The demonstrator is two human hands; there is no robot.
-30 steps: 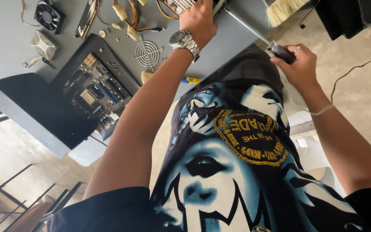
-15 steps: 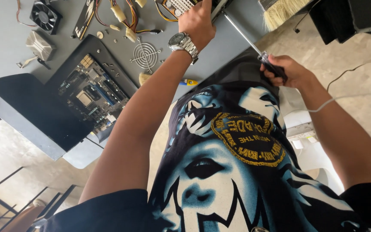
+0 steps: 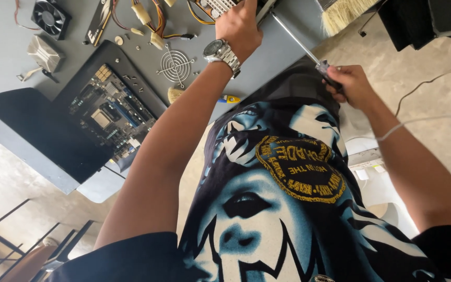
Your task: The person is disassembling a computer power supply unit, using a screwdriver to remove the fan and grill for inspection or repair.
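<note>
Head camera, looking down the person's chest: the right hand (image 3: 353, 83) has its grip closed around the dark handle of a long screwdriver (image 3: 303, 48). The tool's long axis runs diagonally, handle low on the right beside the printed black shirt (image 3: 283, 172), shaft rising up and left, tip pointing at the component (image 3: 220, 6) at the top edge of the grey desk (image 3: 6, 39). The left hand (image 3: 240, 26), with a metal wristwatch (image 3: 220, 50) below it, rests on that component; whether its fingers pinch it or only press cannot be told, since they lie hidden past the knuckles. Just left of the watch lies a round wire fan grille (image 3: 175, 65). Farther left sit a green motherboard (image 3: 111, 112) in a black tray, bundled cables (image 3: 150, 18) and a small black fan (image 3: 50, 18).
</note>
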